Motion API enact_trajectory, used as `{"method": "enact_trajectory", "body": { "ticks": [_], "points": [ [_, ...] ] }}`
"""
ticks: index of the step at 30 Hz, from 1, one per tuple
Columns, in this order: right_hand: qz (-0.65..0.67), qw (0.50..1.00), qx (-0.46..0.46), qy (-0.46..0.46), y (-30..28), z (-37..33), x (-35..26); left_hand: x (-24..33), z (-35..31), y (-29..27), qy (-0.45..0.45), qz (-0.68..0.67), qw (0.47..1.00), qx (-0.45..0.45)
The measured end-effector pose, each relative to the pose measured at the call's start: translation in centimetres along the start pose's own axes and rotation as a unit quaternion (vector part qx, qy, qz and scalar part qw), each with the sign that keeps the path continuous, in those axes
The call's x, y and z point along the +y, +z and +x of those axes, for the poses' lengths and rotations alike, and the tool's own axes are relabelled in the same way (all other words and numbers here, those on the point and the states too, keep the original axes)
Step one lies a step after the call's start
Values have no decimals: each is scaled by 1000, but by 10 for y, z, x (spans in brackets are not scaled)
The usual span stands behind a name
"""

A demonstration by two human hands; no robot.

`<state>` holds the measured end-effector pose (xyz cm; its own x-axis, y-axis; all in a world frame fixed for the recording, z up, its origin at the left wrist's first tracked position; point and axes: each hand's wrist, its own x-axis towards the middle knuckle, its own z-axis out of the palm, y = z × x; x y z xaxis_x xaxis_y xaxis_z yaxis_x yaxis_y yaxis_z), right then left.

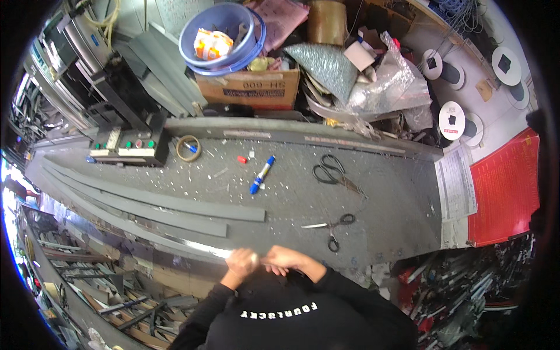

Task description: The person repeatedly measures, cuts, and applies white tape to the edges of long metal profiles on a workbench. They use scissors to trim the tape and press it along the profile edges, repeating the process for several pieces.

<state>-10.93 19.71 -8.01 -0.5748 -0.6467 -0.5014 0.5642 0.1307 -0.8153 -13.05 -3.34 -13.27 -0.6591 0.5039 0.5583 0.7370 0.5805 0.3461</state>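
Left hand (241, 261) and right hand (284, 258) at 6 o'clock, fingers clamped on shiny metal strip (201, 248) at bench edge (373, 256) — two-handed grip likely steadies it. Scissors (332, 227) at 1 o'clock from hands.

One view only: a wide fisheye camera worn on the person's head, looking steeply down over the black-sleeved chest and forearms that enter from the lower edge. It faces the grey, chip-strewn worktop (291, 192), whose near edge runs just beneath the lens and whose far edge meets a cluttered shelf of boxes and a blue plastic basin (221, 35). The left hand (242, 261) and right hand (284, 257) sit very near the camera, low in the middle. Straight edges bow toward the rim: long grey strips (151, 201) curve away at left, while a red sheet (504, 186) lies at right. Floor clutter shows at both lower corners.
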Motion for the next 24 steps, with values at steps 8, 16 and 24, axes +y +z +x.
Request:
{"method": "enact_trajectory", "body": {
  "ticks": [8, 16, 24],
  "points": [
    [-23, 999, 33, 17, 4, 0, 3, 1, 1, 1, -7, 20, 1000, -2],
    [-5, 997, -4, 82, 1, 4, -7, 1, 4, -3, -9, 13, 1000, 5],
    [-9, 990, 18, 142, 7, 3, -22, 1, 0, -5, -24, 17, 1000, -8]
  ]
}}
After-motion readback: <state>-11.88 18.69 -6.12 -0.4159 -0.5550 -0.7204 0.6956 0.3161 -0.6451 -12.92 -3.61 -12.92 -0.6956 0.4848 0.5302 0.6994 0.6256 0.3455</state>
